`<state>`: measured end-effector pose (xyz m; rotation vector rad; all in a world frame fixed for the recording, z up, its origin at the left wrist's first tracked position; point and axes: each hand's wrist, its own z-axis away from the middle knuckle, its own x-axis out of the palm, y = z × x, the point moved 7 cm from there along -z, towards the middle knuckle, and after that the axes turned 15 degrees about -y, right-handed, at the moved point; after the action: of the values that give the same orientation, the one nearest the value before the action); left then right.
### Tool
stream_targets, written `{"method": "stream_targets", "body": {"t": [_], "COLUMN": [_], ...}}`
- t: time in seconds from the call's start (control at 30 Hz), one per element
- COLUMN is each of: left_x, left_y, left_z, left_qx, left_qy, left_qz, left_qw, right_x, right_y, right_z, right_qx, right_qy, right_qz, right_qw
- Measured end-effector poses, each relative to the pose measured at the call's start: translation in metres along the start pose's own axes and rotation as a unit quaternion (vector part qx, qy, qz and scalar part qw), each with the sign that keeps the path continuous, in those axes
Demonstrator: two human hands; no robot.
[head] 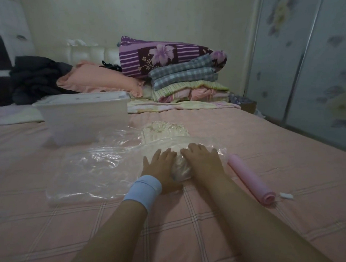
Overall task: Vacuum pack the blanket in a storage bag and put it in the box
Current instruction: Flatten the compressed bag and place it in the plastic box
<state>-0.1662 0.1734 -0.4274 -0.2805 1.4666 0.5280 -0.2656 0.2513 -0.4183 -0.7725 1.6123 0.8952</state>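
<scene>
A cream blanket (165, 131) lies inside a clear plastic storage bag (89, 166) spread on the pink bed. The near end of the bag is rolled up over the blanket. My left hand (161, 166), with a pale blue wristband, and my right hand (201, 161) both press flat on that roll, fingers spread. A translucent white storage box (84, 115) with its lid on stands just behind and left of the bag.
A pink tube-shaped pump (251, 179) lies on the bed right of my right hand, with a small white clip (286, 196) beside it. Folded bedding (181, 74), a pink pillow and dark clothes are piled at the headboard. A wardrobe stands at the right.
</scene>
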Motion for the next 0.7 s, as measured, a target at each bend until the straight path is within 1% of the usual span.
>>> {"method": "stream_targets", "body": {"t": [0.07,0.13,0.2,0.23,0.27,0.3,0.33,0.37,0.4,0.43,0.47,0.5,0.53,0.57,0.6,0.63,0.67,0.7], "left_x": [-0.01,-0.017,-0.025,-0.03,-0.035,-0.039,-0.042,-0.045,-0.049,-0.053,-0.058,-0.062,-0.063,-0.064,-0.066,-0.066,-0.07,-0.072], "left_y": [0.002,0.003,-0.002,-0.007,-0.012,-0.016,-0.022,-0.028,-0.034,-0.04,-0.047,-0.052,-0.057,-0.063,-0.064,-0.065,-0.063,-0.062], "left_z": [0.001,0.001,0.0,0.002,0.005,0.006,0.006,0.008,0.011,0.016,0.02,0.026,0.03,0.033,0.037,0.04,0.045,0.05], "left_qx": [-0.019,-0.04,-0.055,-0.058,-0.056,-0.051,-0.046,-0.043,-0.039,-0.039,-0.037,-0.038,-0.04,-0.043,-0.044,-0.039,-0.018,0.007], "left_qy": [0.051,0.081,0.121,0.144,0.16,0.164,0.16,0.153,0.154,0.165,0.178,0.186,0.185,0.179,0.178,0.172,0.172,0.172], "left_qz": [-0.053,-0.057,-0.046,-0.035,-0.02,-0.008,0.005,0.022,0.045,0.074,0.105,0.141,0.171,0.197,0.219,0.238,0.246,0.254], "left_qw": [0.997,0.994,0.99,0.987,0.985,0.985,0.986,0.987,0.986,0.983,0.978,0.972,0.967,0.963,0.958,0.955,0.954,0.952], "right_x": [-0.016,-0.038,-0.06,-0.069,-0.075,-0.08,-0.083,-0.087,-0.089,-0.093,-0.087,-0.08,-0.07,-0.059,-0.051,-0.049,-0.049,-0.048], "right_y": [0.0,-0.005,-0.012,-0.015,-0.016,-0.017,-0.015,-0.012,-0.006,-0.004,-0.001,0.0,-0.006,-0.023,-0.047,-0.069,-0.084,-0.094], "right_z": [-0.006,-0.003,0.008,0.013,0.016,0.018,0.018,0.021,0.025,0.033,0.037,0.037,0.032,0.021,0.012,0.007,0.002,-0.001], "right_qx": [-0.018,-0.063,-0.125,-0.143,-0.148,-0.132,-0.088,-0.026,0.04,0.094,0.142,0.169,0.17,0.143,0.096,0.057,0.036,0.04], "right_qy": [0.028,0.083,0.187,0.243,0.28,0.301,0.314,0.323,0.336,0.351,0.36,0.331,0.261,0.17,0.077,0.031,0.025,0.033], "right_qz": [0.014,-0.003,-0.053,-0.058,-0.053,-0.042,-0.038,-0.049,-0.084,-0.144,-0.237,-0.362,-0.503,-0.635,-0.728,-0.77,-0.783,-0.785], "right_qw": [0.999,0.995,0.973,0.958,0.947,0.943,0.945,0.945,0.937,0.921,0.891,0.855,0.806,0.74,0.675,0.635,0.62,0.618]}}
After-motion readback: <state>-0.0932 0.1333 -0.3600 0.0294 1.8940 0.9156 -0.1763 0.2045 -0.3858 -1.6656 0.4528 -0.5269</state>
